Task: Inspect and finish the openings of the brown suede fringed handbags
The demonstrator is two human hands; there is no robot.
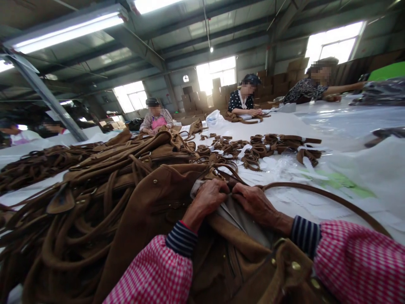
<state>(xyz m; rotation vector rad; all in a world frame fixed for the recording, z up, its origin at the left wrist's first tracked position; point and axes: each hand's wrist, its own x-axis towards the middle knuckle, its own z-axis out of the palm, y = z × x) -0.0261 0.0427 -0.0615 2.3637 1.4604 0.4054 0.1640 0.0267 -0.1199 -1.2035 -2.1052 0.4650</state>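
A large brown bag (158, 190) with metal studs lies open in front of me, its grey lining (249, 226) showing. My left hand (210, 196) is closed at the far end of the bag's opening, its fingers bent over the edge of the lining. Close beside it, on the right, my right hand (256, 204) is also closed, pinching the top edge of the bag. The fingertips of both hands nearly meet. Whatever small part lies between them is hidden. A thin brown strap (325, 192) arches out to the right behind my right hand.
Brown bags with handles (110, 190) are heaped at the left. Bundled brown straps (268, 145) lie across the white table (281, 122). Clear plastic (335, 122) covers its right part. Several people sit or lean at the far side, one in a dotted top (236, 101).
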